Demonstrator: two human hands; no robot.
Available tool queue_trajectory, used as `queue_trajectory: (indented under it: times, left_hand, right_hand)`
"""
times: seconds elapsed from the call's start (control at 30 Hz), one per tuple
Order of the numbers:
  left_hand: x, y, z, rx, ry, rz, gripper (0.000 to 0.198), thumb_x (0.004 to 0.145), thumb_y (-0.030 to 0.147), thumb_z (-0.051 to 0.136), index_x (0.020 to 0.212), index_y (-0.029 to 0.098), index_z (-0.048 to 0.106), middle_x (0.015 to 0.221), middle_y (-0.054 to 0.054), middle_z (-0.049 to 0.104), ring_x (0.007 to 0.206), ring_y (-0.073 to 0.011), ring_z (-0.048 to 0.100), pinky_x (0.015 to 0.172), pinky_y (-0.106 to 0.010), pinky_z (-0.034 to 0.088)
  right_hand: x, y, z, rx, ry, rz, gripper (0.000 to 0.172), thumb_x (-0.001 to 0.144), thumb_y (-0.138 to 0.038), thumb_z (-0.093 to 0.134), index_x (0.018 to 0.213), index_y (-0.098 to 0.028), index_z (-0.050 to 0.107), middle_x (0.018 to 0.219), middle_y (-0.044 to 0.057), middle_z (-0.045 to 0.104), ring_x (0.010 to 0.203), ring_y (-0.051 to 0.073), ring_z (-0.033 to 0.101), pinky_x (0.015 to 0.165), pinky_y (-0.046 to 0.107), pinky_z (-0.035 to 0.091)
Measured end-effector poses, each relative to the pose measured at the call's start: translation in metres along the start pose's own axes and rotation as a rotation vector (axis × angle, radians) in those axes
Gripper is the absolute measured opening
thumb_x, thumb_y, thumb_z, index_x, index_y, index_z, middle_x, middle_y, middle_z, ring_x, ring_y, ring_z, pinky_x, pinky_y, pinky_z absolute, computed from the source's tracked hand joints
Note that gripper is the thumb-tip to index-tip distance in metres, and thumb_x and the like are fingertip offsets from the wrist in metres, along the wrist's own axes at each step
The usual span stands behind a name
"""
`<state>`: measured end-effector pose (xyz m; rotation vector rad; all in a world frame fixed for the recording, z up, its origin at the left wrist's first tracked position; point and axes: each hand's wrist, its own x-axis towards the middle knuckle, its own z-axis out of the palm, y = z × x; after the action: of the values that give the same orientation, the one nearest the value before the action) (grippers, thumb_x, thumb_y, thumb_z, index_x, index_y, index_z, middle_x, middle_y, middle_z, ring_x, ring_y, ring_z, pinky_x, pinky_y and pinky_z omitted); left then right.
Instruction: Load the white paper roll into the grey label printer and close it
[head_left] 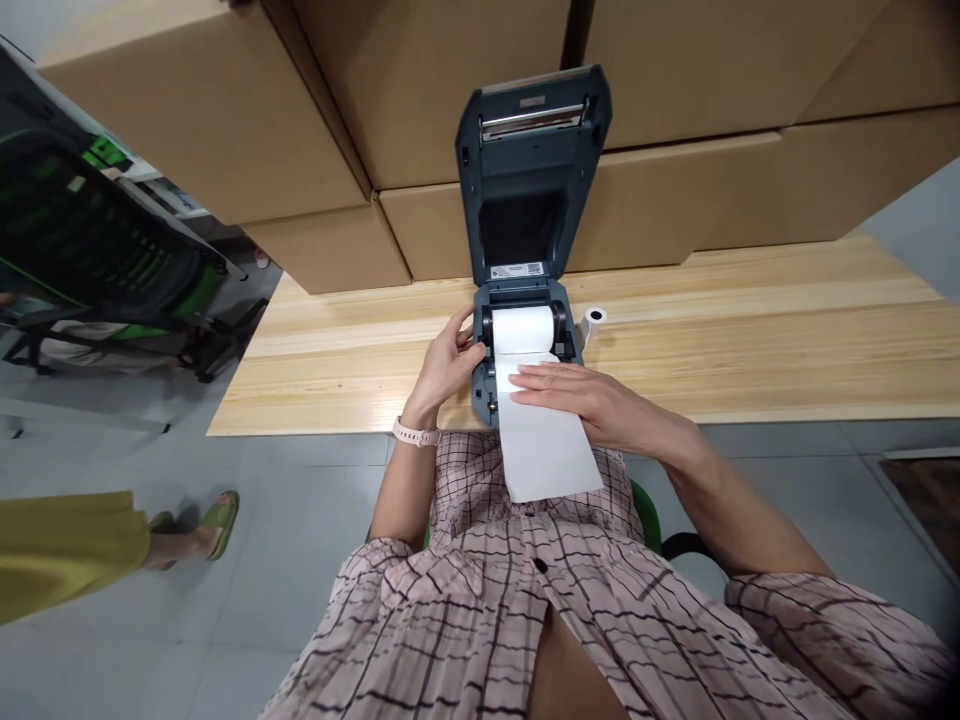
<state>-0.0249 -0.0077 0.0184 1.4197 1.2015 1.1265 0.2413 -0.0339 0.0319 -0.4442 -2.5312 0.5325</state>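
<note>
Grey floor tiles (pixel 247 600) stretch beneath a pale wooden tabletop (pixel 787 340), with large cardboard boxes (pixel 210 120) stacked along its back across the top of the frame. At upper left stands a black-and-green chair (pixel 105 230); below it, at lower left, another person's yellow garment (pixel 67 550) and green sandal (pixel 220 525) show. Left of centre, the left hand (pixel 445 365), a pale pink band (pixel 416 433) at its wrist, clasps the side of a dark grey printer (pixel 517 287), thumb over the rim and fingers along the outer wall. This printer sits mid-frame at the table's front edge, its lid (pixel 525 180) raised against the boxes. Inside lies a white paper roll (pixel 523 330), and a paper strip (pixel 544 455) runs down from it, past the edge, above the checked clothing (pixel 465 600). Just right of centre, the right hand (pixel 600 402) rests across the strip, fingers outstretched and flat on the paper, thumb hidden. Beside the printer's right side stands a small roll (pixel 595 317).
</note>
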Motion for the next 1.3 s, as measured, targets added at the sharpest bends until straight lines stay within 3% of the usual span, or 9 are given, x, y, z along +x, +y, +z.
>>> queue_trajectory:
  times: [0.27, 0.67, 0.87, 0.97, 1.1, 1.2, 1.3]
  left_hand:
    - [-0.002, -0.007, 0.006, 0.015, 0.078, -0.003, 0.066, 0.086, 0.021, 0.067, 0.152, 0.023, 0.056, 0.142, -0.016, 0.072, 0.126, -0.0271, 0.071, 0.101, -0.044, 0.059]
    - [-0.012, -0.008, 0.016, -0.002, 0.156, -0.07, 0.064, 0.095, 0.031, 0.062, 0.156, 0.017, 0.048, 0.141, -0.02, 0.071, 0.131, -0.0276, 0.068, 0.11, -0.046, 0.054]
    - [-0.018, -0.003, 0.023, -0.064, 0.194, -0.137, 0.068, 0.098, 0.036, 0.062, 0.161, 0.02, 0.04, 0.15, -0.018, 0.066, 0.138, -0.0268, 0.064, 0.116, -0.046, 0.049]
    - [-0.031, 0.003, 0.033, -0.126, 0.175, -0.174, 0.083, 0.098, 0.044, 0.066, 0.168, 0.026, 0.024, 0.167, -0.017, 0.048, 0.152, -0.0293, 0.051, 0.125, -0.047, 0.042]
    - [-0.053, 0.008, 0.045, -0.055, 0.164, -0.147, 0.102, 0.088, 0.05, 0.08, 0.169, 0.03, 0.02, 0.182, -0.009, 0.015, 0.169, -0.0337, 0.014, 0.138, -0.047, 0.02]
    - [-0.063, 0.01, 0.046, -0.055, 0.13, -0.145, 0.106, 0.086, 0.051, 0.081, 0.169, 0.031, 0.019, 0.182, -0.009, 0.015, 0.17, -0.0346, 0.01, 0.139, -0.049, 0.019]
    - [-0.066, 0.009, 0.044, -0.094, 0.098, -0.144, 0.111, 0.083, 0.049, 0.085, 0.17, 0.034, 0.017, 0.18, -0.009, 0.022, 0.169, -0.0358, 0.016, 0.136, -0.053, 0.026]
  right_hand:
    - [-0.007, -0.016, 0.01, -0.02, 0.084, 0.0, 0.052, 0.102, -0.018, 0.064, 0.153, -0.025, 0.057, 0.156, 0.01, 0.062, 0.149, 0.022, 0.056, 0.124, 0.047, 0.051]
    - [-0.011, -0.015, 0.008, -0.009, 0.029, 0.011, 0.057, 0.104, -0.023, 0.06, 0.159, -0.033, 0.05, 0.157, 0.006, 0.061, 0.153, 0.025, 0.051, 0.12, 0.054, 0.05]
    - [-0.012, -0.014, 0.003, 0.021, -0.01, 0.027, 0.066, 0.101, -0.009, 0.054, 0.161, -0.036, 0.047, 0.16, 0.004, 0.057, 0.154, 0.023, 0.05, 0.124, 0.054, 0.047]
    - [-0.014, -0.014, 0.003, 0.021, -0.022, 0.034, 0.072, 0.098, -0.003, 0.049, 0.162, -0.037, 0.045, 0.162, 0.001, 0.055, 0.155, 0.022, 0.048, 0.124, 0.055, 0.046]
    - [-0.017, -0.016, 0.01, 0.011, -0.026, 0.041, 0.069, 0.102, -0.008, 0.051, 0.164, -0.037, 0.042, 0.162, 0.002, 0.055, 0.157, 0.022, 0.045, 0.126, 0.056, 0.044]
    - [-0.02, -0.018, 0.006, 0.017, -0.062, 0.05, 0.064, 0.104, -0.015, 0.054, 0.163, -0.038, 0.044, 0.165, 0.001, 0.051, 0.16, 0.023, 0.04, 0.13, 0.058, 0.038]
    - [-0.019, -0.016, -0.022, 0.091, -0.178, 0.008, 0.059, 0.104, -0.033, 0.063, 0.16, -0.041, 0.047, 0.165, 0.0, 0.052, 0.159, 0.025, 0.042, 0.133, 0.061, 0.032]
